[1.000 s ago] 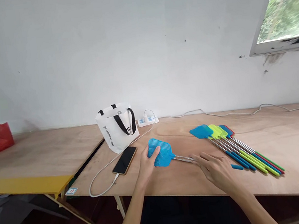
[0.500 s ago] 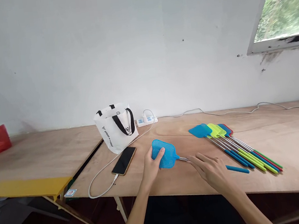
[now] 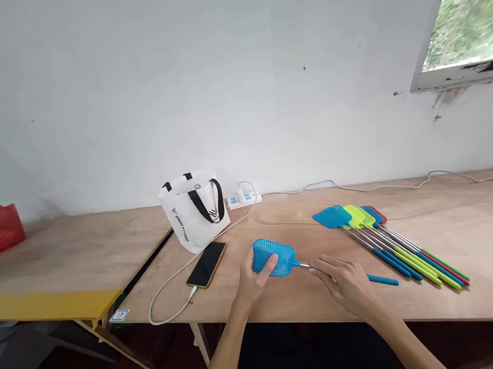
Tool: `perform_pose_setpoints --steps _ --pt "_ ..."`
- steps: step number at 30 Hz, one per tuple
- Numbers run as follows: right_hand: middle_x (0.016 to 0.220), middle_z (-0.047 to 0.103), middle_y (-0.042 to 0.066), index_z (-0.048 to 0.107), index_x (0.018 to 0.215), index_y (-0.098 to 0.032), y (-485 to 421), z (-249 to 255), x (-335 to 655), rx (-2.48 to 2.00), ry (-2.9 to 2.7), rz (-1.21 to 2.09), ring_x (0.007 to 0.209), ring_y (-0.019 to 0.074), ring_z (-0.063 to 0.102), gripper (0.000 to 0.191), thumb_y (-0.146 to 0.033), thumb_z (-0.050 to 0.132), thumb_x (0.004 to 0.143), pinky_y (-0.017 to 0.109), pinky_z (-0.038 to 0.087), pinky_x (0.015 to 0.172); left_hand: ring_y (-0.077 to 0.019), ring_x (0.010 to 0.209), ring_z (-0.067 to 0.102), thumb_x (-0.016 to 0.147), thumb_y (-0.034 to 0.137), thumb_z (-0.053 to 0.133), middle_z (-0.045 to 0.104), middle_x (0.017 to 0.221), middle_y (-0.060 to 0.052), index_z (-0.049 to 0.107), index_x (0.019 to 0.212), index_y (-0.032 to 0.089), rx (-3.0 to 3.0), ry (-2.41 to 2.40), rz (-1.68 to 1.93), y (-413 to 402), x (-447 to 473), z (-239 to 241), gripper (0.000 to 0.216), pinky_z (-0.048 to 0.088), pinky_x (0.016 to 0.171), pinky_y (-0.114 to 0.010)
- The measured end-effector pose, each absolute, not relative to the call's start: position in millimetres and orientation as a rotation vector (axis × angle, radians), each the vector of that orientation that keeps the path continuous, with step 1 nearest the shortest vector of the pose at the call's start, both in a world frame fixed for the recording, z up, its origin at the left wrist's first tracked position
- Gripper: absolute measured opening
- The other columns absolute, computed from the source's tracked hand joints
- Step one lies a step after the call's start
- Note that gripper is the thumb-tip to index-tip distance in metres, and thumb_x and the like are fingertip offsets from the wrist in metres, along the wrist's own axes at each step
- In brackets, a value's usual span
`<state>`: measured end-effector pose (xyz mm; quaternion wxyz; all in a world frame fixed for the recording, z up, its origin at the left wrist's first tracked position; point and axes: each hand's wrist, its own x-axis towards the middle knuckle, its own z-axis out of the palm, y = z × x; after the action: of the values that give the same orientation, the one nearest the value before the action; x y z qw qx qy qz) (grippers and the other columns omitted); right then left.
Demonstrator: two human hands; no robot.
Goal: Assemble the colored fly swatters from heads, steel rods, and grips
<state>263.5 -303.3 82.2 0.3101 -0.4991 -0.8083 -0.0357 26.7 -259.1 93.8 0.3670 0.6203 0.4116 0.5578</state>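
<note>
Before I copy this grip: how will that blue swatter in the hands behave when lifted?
Probably light: the blue swatter has a thin mesh head and a slim metal shaft. The head likely flexes where the left hand pinches it. The right hand on the shaft suggests it needs steadying at both ends.

The fly swatter (image 3: 273, 257) had a perforated blue plastic head, matt, on a thin shiny metal shaft. The pile of swatters (image 3: 385, 239) showed the same bright metal rods, with smooth plastic grips in blue, green and red. The worktop (image 3: 483, 251) was bare plywood, matt and lightly grained. The phone (image 3: 206, 264) had a glossy black glass face. The tote bag (image 3: 194, 209) looked like white matt cloth with black straps.
</note>
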Motion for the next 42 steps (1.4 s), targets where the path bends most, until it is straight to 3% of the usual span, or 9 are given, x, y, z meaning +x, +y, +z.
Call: perform_pose_setpoints --steps 5,8,11,17,21,25,32,36,42 --pt "0.097 0.074 0.005 0.069 0.114 -0.029 -291.0 64.7 265.0 -1.455 -2.195 0.046 0.082 0.0215 0.069 0.036 -0.037 0.035 0.106 0.027 0.040 0.063 -0.0223 0.085 0.063 0.083 0.052 0.072 0.067 0.092 -0.005 0.065 0.100 0.020 1.640 1.095 1.201 -236.6 14.0 87.9 0.036 0.052 0.076 -0.030" --pt "0.109 0.072 0.005 0.067 0.123 -0.031 -283.8 52.5 270.6 -1.535 -2.211 0.137 0.092 0.0234 0.069 0.033 -0.033 0.041 0.103 0.031 0.046 0.073 -0.0238 0.083 0.065 0.081 0.056 0.072 0.067 0.096 -0.008 0.060 0.116 0.021 1.628 1.205 1.021 -225.1 1.9 73.7 0.051 0.052 0.059 -0.027" --pt "0.105 0.068 0.006 0.070 0.118 -0.030 -279.9 46.9 279.8 -1.570 -2.223 0.196 0.094 0.0234 0.068 0.031 -0.037 0.045 0.101 0.034 0.048 0.081 -0.0260 0.085 0.067 0.079 0.060 0.073 0.067 0.112 -0.013 0.053 0.132 0.023 1.558 1.241 0.856 -218.3 -7.7 61.0 0.068 0.046 0.045 -0.022" --pt "0.113 0.064 0.007 0.071 0.119 -0.035 -279.3 47.3 308.6 -1.604 -2.273 0.269 0.101 0.0250 0.065 0.030 -0.040 0.053 0.095 0.041 0.049 0.091 -0.0314 0.101 0.068 0.075 0.055 0.078 0.059 0.137 -0.019 0.048 0.143 0.028 1.536 1.265 0.850 -213.6 -9.1 52.6 0.078 0.047 0.045 -0.020" --pt "0.130 0.061 0.008 0.071 0.119 -0.038 -276.1 40.9 331.1 -1.673 -2.242 0.136 0.117 0.0305 0.060 0.033 -0.052 0.059 0.091 0.050 0.044 0.102 -0.0374 0.125 0.058 0.074 0.050 0.080 0.061 0.137 -0.017 0.055 0.139 0.028 1.594 1.323 0.940 -210.5 -8.9 46.8 0.073 0.057 0.068 -0.031" --pt "0.146 0.053 0.007 0.069 0.124 -0.041 -267.7 33.2 339.7 -1.804 -2.160 0.054 0.138 0.0384 0.045 0.041 -0.060 0.060 0.088 0.060 0.037 0.107 -0.0357 0.134 0.053 0.080 0.044 0.075 0.061 0.139 -0.015 0.056 0.137 0.027 1.706 1.361 0.985 -205.5 -11.2 39.5 0.062 0.048 0.101 -0.045" --pt "0.149 0.052 0.008 0.068 0.124 -0.036 -250.7 14.0 325.2 -1.714 -2.072 0.012 0.142 0.0358 0.042 0.043 -0.061 0.046 0.097 0.067 0.030 0.111 -0.0313 0.125 0.060 0.086 0.039 0.068 0.064 0.133 -0.013 0.051 0.139 0.024 1.812 1.347 1.073 -198.0 -24.2 45.2 0.057 0.049 0.099 -0.041" --pt "0.150 0.050 0.007 0.067 0.127 -0.036 -245.8 8.8 327.4 -1.675 -2.058 0.006 0.139 0.0328 0.046 0.042 -0.058 0.046 0.098 0.061 0.032 0.114 -0.0297 0.120 0.061 0.087 0.035 0.066 0.064 0.132 -0.012 0.053 0.137 0.024 1.890 1.477 1.124 -196.2 -36.0 49.2 0.053 0.048 0.100 -0.041" --pt "0.151 0.048 0.010 0.066 0.129 -0.031 -238.2 -9.1 331.2 -1.719 -2.044 -0.100 0.145 0.0341 0.037 0.039 -0.043 0.044 0.100 0.060 0.035 0.114 -0.0343 0.134 0.049 0.093 0.037 0.055 0.061 0.139 -0.012 0.060 0.131 0.024 2.134 1.688 0.901 -196.0 -34.9 36.0 0.040 0.032 0.115 -0.051"
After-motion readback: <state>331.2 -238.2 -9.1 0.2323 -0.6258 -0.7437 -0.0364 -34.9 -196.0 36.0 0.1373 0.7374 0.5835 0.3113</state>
